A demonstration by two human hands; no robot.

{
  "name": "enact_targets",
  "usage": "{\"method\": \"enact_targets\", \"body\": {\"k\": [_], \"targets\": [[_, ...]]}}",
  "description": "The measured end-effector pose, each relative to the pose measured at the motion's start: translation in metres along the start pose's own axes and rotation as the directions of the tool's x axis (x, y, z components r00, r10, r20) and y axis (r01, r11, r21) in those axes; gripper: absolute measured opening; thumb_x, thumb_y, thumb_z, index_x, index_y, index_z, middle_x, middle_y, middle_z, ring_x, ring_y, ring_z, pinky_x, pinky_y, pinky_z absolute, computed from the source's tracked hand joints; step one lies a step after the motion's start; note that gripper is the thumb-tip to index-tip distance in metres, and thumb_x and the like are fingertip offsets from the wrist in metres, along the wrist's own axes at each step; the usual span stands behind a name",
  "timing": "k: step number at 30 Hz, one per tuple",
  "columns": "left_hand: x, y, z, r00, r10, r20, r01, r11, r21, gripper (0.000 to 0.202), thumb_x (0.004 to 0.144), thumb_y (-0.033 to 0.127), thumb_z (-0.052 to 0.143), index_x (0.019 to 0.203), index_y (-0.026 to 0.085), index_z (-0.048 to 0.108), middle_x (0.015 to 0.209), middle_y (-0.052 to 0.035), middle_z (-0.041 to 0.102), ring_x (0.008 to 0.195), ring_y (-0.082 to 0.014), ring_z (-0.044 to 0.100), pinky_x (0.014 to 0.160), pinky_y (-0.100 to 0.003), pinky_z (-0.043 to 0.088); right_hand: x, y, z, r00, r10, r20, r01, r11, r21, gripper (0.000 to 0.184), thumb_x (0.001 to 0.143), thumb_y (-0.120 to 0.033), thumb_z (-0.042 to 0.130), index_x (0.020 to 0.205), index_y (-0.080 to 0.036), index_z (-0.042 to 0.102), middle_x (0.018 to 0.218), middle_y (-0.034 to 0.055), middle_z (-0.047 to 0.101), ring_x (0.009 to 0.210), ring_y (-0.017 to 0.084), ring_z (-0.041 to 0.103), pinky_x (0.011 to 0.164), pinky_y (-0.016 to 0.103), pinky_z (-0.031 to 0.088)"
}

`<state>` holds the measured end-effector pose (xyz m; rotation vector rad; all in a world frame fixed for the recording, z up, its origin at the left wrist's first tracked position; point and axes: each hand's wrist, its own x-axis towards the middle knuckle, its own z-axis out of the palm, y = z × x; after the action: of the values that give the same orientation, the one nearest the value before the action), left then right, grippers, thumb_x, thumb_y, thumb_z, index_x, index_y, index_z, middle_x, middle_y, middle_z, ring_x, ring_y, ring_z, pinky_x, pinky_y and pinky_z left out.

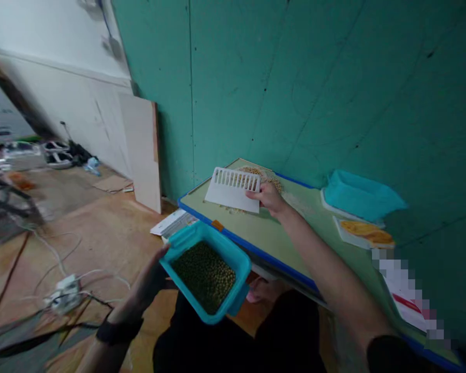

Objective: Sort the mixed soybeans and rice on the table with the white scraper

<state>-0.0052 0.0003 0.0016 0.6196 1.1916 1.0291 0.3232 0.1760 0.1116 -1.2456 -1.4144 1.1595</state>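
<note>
My left fingers (164, 252) hold the tub (237, 260), my right fingers (253, 195) the slotted scraper (231, 199); I'd keep the tub level so beans (204, 269) stay in.

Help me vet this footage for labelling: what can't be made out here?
All in the head view:
- Left hand: most fingers, hidden by the teal tub.
- Grain pile: partly hidden by the slotted white scoop and right hand.
- White card: one side, covered by pixelation.
- Far-left board: lettering blurred, cut off by the left edge.
</note>
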Motion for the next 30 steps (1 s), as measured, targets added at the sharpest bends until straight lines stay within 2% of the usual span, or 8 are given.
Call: {"method": "enact_targets", "body": {"k": [6,11,14,18,23,27,30], "targets": [[0.005,0.018,-0.028,0.993,0.059,-0.100,-0.057,0.998,0.021,0.081,0.075,0.076,0.081,0.140,0.027,0.072,0.113,-0.0133,0.088,0.114,-0.0442,0.080,0.065,-0.044,0.068,-0.016,0.006,0.004,0.991,-0.127,-0.042,0.123,0.988,-0.095,0.036,0.059,-0.042,0.098,0.078,-0.016,0.083,0.084,0.0085,0.084,0.086,0.030,0.080,0.078,0.039,0.063],[0.012,0.023,-0.040,0.998,0.030,-0.048,-0.031,0.999,-0.019,0.073,0.083,0.069,0.077,0.138,0.022,0.071,0.112,-0.0139,0.088,0.105,-0.0410,0.082,0.067,-0.045,0.070,-0.038,0.015,0.007,0.973,-0.203,-0.110,0.179,0.965,-0.194,0.030,0.067,-0.044,0.094,0.077,-0.017,0.083,0.084,0.0096,0.085,0.085,0.031,0.081,0.082,0.041,0.064],[0.015,0.021,-0.037,0.999,0.032,-0.034,-0.034,0.998,-0.053,0.066,0.087,0.064,0.076,0.137,0.021,0.071,0.111,-0.0135,0.088,0.103,-0.0400,0.082,0.069,-0.048,0.070,-0.051,0.020,0.008,0.953,-0.262,-0.149,0.221,0.944,-0.247,0.025,0.074,-0.041,0.087,0.083,-0.018,0.085,0.089,0.0103,0.086,0.089,0.032,0.082,0.085,0.042,0.064],[0.018,0.018,-0.026,0.999,0.022,-0.034,-0.024,0.998,-0.053,0.068,0.085,0.065,0.076,0.134,0.019,0.071,0.101,-0.0128,0.087,0.094,-0.0398,0.081,0.067,-0.050,0.069,-0.070,0.021,0.010,0.941,-0.287,-0.182,0.215,0.918,-0.334,0.024,0.081,-0.040,0.080,0.085,-0.017,0.085,0.088,0.0110,0.086,0.083,0.033,0.083,0.078,0.040,0.064],[0.019,0.021,-0.009,0.999,0.032,-0.033,-0.032,0.999,-0.011,0.065,0.087,0.066,0.071,0.131,0.018,0.074,0.090,-0.0136,0.084,0.085,-0.0400,0.078,0.063,-0.050,0.065,-0.098,0.019,0.021,0.917,-0.379,-0.123,0.296,0.855,-0.427,0.025,0.090,-0.041,0.074,0.090,-0.019,0.086,0.093,0.0101,0.087,0.086,0.033,0.084,0.077,0.038,0.064],[0.020,0.022,-0.003,0.999,0.042,-0.011,-0.042,0.999,-0.012,0.061,0.090,0.065,0.068,0.131,0.021,0.075,0.093,-0.0152,0.083,0.084,-0.0378,0.076,0.064,-0.049,0.064,-0.119,0.014,0.032,0.875,-0.478,-0.073,0.373,0.763,-0.528,0.024,0.097,-0.038,0.069,0.100,-0.021,0.087,0.097,0.0114,0.087,0.089,0.033,0.085,0.076,0.036,0.064],[0.020,0.023,0.000,0.999,0.049,0.013,-0.049,0.999,-0.010,0.062,0.091,0.065,0.066,0.131,0.019,0.075,0.097,-0.0169,0.083,0.088,-0.0382,0.076,0.067,-0.049,0.063,-0.127,0.010,0.039,0.843,-0.536,-0.038,0.412,0.690,-0.596,0.022,0.099,-0.032,0.068,0.098,-0.021,0.087,0.091,0.0120,0.087,0.082,0.031,0.085,0.070,0.032,0.062]]}}
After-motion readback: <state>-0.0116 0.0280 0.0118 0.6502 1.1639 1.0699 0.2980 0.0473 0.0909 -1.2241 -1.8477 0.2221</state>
